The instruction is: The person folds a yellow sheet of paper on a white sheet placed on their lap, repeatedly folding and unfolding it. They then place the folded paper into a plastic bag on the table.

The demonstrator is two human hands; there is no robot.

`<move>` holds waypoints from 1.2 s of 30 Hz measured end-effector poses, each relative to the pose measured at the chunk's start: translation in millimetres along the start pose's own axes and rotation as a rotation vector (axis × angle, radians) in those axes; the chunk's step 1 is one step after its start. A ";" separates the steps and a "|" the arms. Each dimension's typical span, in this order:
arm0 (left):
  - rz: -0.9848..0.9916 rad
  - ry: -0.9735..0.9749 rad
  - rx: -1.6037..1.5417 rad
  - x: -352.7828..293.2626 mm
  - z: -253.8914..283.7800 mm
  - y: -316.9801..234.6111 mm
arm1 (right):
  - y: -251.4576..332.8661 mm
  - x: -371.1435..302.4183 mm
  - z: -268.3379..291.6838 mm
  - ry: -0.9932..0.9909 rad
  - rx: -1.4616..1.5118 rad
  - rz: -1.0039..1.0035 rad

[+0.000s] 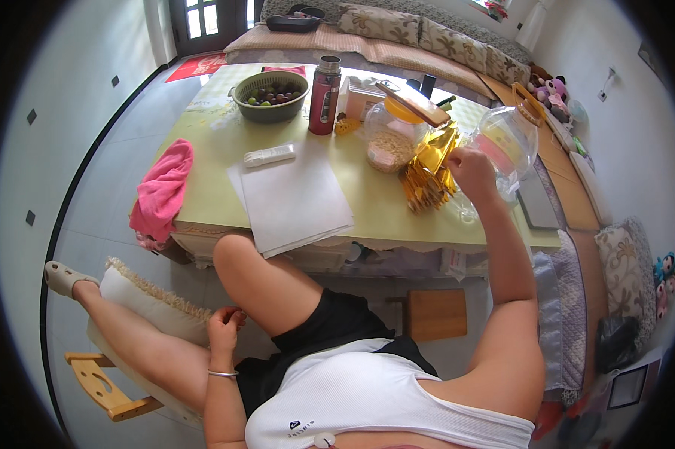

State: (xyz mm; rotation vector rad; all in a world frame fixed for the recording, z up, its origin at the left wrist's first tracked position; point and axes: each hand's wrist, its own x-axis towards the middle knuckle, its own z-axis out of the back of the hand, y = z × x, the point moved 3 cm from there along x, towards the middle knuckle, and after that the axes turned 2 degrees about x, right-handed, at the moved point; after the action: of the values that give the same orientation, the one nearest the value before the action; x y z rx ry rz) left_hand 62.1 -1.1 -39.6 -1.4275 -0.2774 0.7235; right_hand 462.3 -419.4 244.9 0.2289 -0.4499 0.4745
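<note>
My right hand [472,173] is closed at the right edge of a heap of gold foil bags [429,170] on the table. What its fingers pinch, if anything, is hidden. Just beyond it lies a clear plastic bag [508,138] around something pink and yellow. Left of the foil stands a clear jar [388,142] of pale grains with a yellow lid, and a phone-like flat slab [414,103] rests on top. Low by my thigh and a fringed white cushion [147,301], my left hand [225,328] hangs with fingers curled in, nothing visible in them.
On the table [206,179] are white paper sheets [296,198], a white packet [270,156], a red thermos [325,96], a green basket of grapes [270,97] and a pink cloth [163,187]. A grey laptop-like slab [538,200] lies at right. Below is a wooden stool [436,314].
</note>
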 end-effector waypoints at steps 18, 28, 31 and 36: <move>-0.002 0.021 0.036 -3.7 -2.6 0.4 | -4.5 -26.8 -25.9 -0.112 0.304 -0.255; -0.003 0.026 0.037 -2.7 -8.8 2.2 | -1.7 -43.9 -18.0 -0.110 0.416 -0.282; -0.025 0.019 0.074 -4.7 -7.2 -0.9 | 5.2 -34.5 -16.9 -0.167 0.161 -0.143; -0.025 0.023 0.112 -6.7 -10.6 -7.4 | -2.5 -22.8 -35.3 -0.229 0.012 -0.094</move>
State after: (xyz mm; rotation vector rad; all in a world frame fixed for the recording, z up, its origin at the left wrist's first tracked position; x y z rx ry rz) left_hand 65.3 -13.4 -32.6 -1.3230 -0.2331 0.6920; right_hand 458.3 -419.3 203.0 0.3166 -0.6566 0.3605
